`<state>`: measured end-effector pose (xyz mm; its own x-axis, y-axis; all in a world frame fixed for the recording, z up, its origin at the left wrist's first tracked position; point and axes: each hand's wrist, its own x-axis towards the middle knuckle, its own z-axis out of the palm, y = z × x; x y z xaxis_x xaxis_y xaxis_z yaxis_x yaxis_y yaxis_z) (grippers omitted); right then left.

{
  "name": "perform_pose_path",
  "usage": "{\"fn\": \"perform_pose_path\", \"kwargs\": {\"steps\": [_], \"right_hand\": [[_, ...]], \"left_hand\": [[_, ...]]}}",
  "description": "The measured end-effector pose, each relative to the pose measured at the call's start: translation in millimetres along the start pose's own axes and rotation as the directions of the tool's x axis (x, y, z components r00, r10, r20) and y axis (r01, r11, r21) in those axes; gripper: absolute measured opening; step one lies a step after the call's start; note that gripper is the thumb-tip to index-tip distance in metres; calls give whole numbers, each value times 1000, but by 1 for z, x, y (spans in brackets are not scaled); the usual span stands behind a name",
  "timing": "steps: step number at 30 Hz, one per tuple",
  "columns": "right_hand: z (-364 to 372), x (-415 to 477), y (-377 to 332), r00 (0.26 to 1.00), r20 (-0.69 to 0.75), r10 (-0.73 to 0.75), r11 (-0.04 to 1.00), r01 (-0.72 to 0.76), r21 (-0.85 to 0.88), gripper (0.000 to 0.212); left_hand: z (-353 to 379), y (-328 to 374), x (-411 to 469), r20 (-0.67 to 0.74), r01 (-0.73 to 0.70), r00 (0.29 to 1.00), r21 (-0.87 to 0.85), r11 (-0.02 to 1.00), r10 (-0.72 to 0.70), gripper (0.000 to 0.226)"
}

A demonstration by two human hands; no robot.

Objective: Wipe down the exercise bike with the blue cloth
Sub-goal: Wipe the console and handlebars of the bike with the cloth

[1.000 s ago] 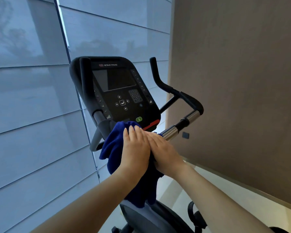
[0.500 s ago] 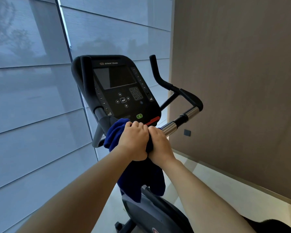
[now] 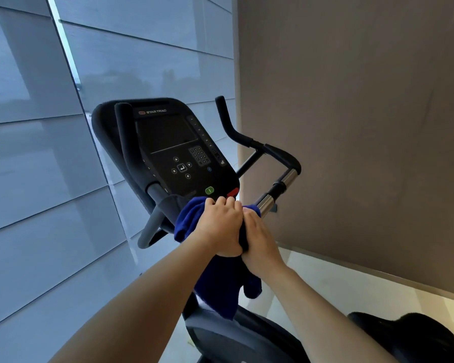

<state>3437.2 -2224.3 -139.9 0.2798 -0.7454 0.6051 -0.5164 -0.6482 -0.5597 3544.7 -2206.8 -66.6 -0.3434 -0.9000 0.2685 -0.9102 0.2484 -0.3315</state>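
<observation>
Hands: left hand [image 3: 220, 226] and right hand [image 3: 260, 241] pressed side by side, both clenched around the blue cloth [image 3: 215, 289].
Cloth position: bunched over the bar just below the console [image 3: 173, 148] of the exercise bike [image 3: 233, 336]; loose end hangs down toward the frame.
Contact: cloth edge touches the chrome handlebar section [image 3: 266, 203].
Bar under cloth: hidden, probably the handlebar's centre.
Surroundings: window blinds [image 3: 37, 179] left, brown wall [image 3: 364, 127] right.

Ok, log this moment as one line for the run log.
step: wiping handlebar | left hand: gripping blue cloth | right hand: gripping blue cloth | console: untouched
</observation>
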Motion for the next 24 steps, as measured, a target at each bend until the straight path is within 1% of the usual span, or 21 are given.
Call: {"fn": "perform_pose_path", "kwargs": {"steps": [2, 3, 5, 8, 11, 13, 15, 17, 18, 21, 24], "right_hand": [[-6, -6, -4, 998, 41, 38, 999, -37, -30, 55], [-10, -10, -4, 995, 82, 61, 998, -58, -40, 63], [-19, -16, -6, 979, 168, 114, 993, -106, -58, 77], [-29, -23, -18, 950, 264, 164, 983, -135, -124, 91], [-28, -21, -38, 899, 366, 239, 951, -140, -276, 110], [-19, -16, -51, 886, 371, 279, 924, -142, -356, 116], [-5, -13, -60, 919, 278, 281, 893, -143, -427, 109], [8, -13, -63, 965, 110, 238, 866, -160, -475, 88], [12, -14, -63, 976, 32, 213, 865, -174, -470, 77], [18, -21, -59, 984, -121, 134, 903, -172, -393, 59], [6, -24, -51, 980, -185, 69, 948, -122, -295, 47]], "left_hand": [[-1, -6, -6, -22, -39, 999, -58, 998, 38, 65], [-1, -11, -10, -30, -61, 998, -82, 995, 59, 70], [0, -30, -21, -45, -92, 995, -112, 989, 87, 85], [1, -62, -39, -37, -114, 993, -110, 987, 111, 108], [1, -79, -47, 10, -125, 992, -110, 986, 127, 114], [0, -79, -47, 13, -141, 990, -102, 985, 143, 109], [2, -75, -46, -26, -173, 985, -37, 984, 172, 101], [6, -71, -49, -108, -189, 976, 20, 982, 190, 92], [9, -70, -52, -149, -188, 970, 24, 982, 190, 87], [17, -69, -58, -216, -181, 961, -20, 983, 173, 76], [16, -68, -54, -224, -194, 958, -44, 980, 180, 71]]}}
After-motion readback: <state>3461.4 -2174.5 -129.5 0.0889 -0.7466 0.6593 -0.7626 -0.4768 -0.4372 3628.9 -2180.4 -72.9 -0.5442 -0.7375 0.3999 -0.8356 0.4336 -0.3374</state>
